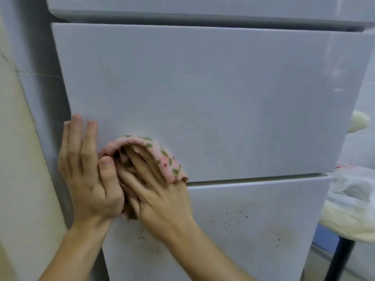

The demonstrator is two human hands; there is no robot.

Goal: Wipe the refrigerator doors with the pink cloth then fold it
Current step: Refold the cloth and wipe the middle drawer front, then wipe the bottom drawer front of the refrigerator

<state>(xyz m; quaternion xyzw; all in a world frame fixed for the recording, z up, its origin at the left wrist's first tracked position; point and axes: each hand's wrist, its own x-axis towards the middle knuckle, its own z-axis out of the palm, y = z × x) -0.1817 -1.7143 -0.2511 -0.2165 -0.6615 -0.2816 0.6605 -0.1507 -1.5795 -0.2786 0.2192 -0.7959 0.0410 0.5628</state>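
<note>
Right hand (pixel 160 191) presses the cloth (pixel 162 154) flat-fingered against the door (pixel 203 98); left hand (pixel 87 171), fingers straight, rests on the door just beside it.

The refrigerator shows 3 doors stacked one above another: the upper door (pixel 203 5) along the top edge, the middle door (pixel 203 94) below it, and the lower door (pixel 253 230) under that. The cloth (pixel 164 157) lies against the lower left corner of the middle door, just above the seam with the lower door. The left hand (pixel 85 171) is just left of the cloth, fingers flat near the door's left edge, thumb touching the cloth. The right hand (pixel 160 199) reaches up from below right across the seam, its fingers tucked under the cloth's fold. A wall (pixel 18 159) stands left of the refrigerator. A bag (pixel 353 191) rests to the right, beside the lower door.
</note>
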